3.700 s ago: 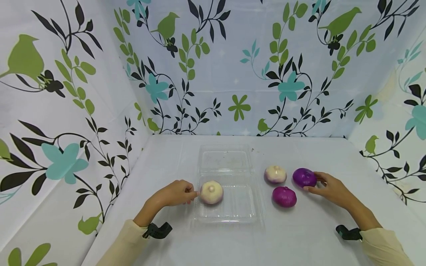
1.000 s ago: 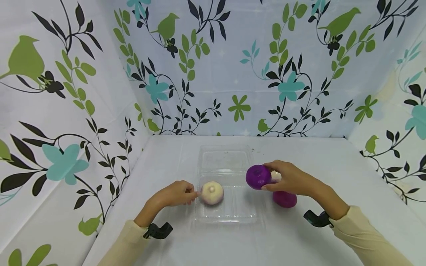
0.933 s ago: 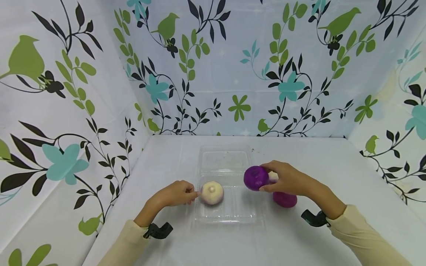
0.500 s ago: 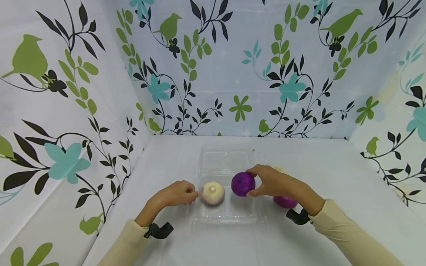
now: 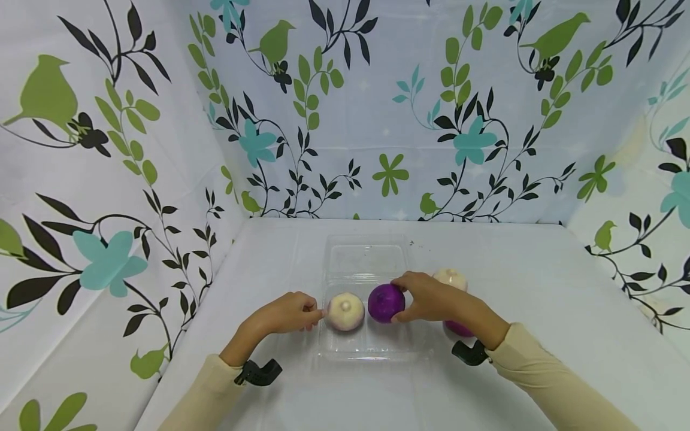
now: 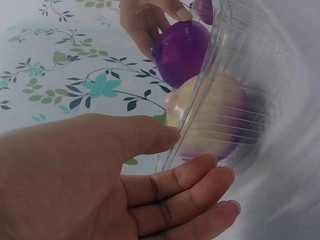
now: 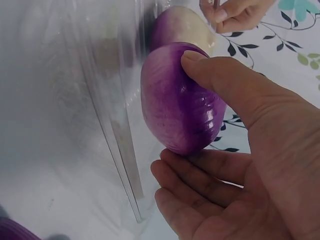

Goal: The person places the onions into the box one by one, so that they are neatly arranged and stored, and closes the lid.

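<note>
My right hand (image 5: 428,297) holds a purple onion (image 5: 385,303) between thumb and fingers, low over the right half of a clear plastic clamshell container (image 5: 377,347). In the right wrist view the thumb presses the upper side of the onion (image 7: 182,105) and the fingertips lie under it. A cream turnip-like vegetable with a purple underside (image 5: 345,312) sits in the container's left half, beside the onion. At the left wall, my left hand (image 5: 288,313) pinches the container's rim; the left wrist view shows the thumb at the rim and fingers along the outer wall.
The container's lid (image 5: 366,256) lies folded back on the white table (image 5: 269,395). Right of the container stand another cream vegetable (image 5: 451,278) and a second purple onion (image 5: 459,328), both partly behind my right arm. Patterned cloth (image 5: 334,179) hangs around the table.
My right hand has taken the purple onion from the table's right side, carried it left and lowered it over the container beside the cream vegetable. The left hand stays at the rim.
</note>
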